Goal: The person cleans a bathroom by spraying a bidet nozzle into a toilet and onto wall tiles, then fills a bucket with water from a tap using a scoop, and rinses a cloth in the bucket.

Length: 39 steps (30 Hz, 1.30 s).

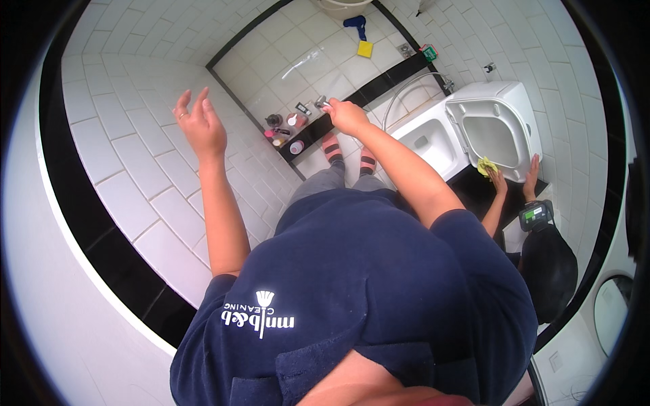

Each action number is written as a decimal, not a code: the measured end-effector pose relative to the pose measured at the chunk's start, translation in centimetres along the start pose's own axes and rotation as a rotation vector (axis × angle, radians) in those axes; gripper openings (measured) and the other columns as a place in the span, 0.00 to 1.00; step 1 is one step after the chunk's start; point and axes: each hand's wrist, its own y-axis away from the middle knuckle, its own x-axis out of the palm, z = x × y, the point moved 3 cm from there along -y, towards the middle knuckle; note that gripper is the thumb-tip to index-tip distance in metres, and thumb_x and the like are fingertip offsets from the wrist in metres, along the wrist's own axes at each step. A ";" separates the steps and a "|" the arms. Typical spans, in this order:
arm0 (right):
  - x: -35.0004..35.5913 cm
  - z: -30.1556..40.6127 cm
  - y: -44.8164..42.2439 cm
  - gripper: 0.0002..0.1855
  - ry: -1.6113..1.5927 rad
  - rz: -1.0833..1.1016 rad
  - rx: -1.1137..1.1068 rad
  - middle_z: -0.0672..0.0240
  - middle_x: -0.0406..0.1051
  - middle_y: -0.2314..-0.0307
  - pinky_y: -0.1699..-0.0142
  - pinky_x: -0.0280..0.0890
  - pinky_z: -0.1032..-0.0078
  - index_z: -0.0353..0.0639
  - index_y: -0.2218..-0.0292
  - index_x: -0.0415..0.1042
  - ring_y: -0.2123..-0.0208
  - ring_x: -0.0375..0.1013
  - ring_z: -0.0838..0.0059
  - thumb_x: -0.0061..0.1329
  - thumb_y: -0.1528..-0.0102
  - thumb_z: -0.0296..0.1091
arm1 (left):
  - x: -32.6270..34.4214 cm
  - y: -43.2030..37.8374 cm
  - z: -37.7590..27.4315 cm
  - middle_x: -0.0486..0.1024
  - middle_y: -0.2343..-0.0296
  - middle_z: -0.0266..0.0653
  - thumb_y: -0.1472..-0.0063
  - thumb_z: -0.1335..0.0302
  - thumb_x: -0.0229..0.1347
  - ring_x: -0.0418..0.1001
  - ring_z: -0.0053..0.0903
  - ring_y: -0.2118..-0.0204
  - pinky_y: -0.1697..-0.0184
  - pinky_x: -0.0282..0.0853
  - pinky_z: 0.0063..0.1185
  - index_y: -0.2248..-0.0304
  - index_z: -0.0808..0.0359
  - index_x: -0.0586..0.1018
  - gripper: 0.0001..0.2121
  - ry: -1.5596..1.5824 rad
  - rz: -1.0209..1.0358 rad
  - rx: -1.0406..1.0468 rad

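My right hand (348, 116) grips a chrome hand-held bidet sprayer (321, 102). The sprayer's head points at the black ledge (317, 130) and the bottles beside it. A metal hose (395, 96) loops from the wall fitting down behind my right forearm; where it meets the sprayer is hidden. At the left, my left hand (202, 124) is raised before the white wall tiles, fingers apart and holding nothing. Near the sprayer stand a small tube (303, 108), a pump bottle (295, 120) and a dark-topped container (274, 120). Another bottle (297, 147) stands on the black ledge.
A co-worker's hand presses a yellow cloth (486, 166) against the raised seat of the white toilet (426, 139). Beyond the ledge lie a blue brush-like tool (357, 24), a yellow sponge (364, 48) and a bucket (345, 7). A green-and-red packet (429, 52) sits by the wall.
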 end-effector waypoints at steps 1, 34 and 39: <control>0.0 0.0 -0.1 0.20 0.006 -0.008 0.005 0.52 0.72 0.73 0.64 0.66 0.56 0.42 0.63 0.67 0.68 0.72 0.49 0.35 0.42 0.51 | 0.0 0.0 0.0 0.63 0.53 0.52 0.38 0.70 0.42 0.56 0.43 0.47 0.41 0.44 0.37 0.59 0.63 0.77 0.14 0.003 0.002 -0.002; -0.7 -1.2 -0.3 0.18 0.035 -0.031 0.137 0.50 0.72 0.71 0.61 0.64 0.55 0.43 0.62 0.66 0.66 0.71 0.47 0.36 0.42 0.48 | -1.1 -1.0 3.0 0.64 0.54 0.52 0.39 0.69 0.42 0.59 0.42 0.48 0.41 0.45 0.38 0.60 0.62 0.78 0.14 -0.004 -0.077 -0.031; -1.5 -0.3 -0.2 0.18 0.062 -0.098 0.137 0.49 0.72 0.71 0.60 0.64 0.54 0.42 0.63 0.66 0.66 0.71 0.46 0.35 0.42 0.47 | -2.9 -0.8 5.9 0.63 0.55 0.51 0.39 0.68 0.42 0.58 0.40 0.49 0.46 0.55 0.34 0.60 0.62 0.78 0.14 -0.011 -0.137 -0.142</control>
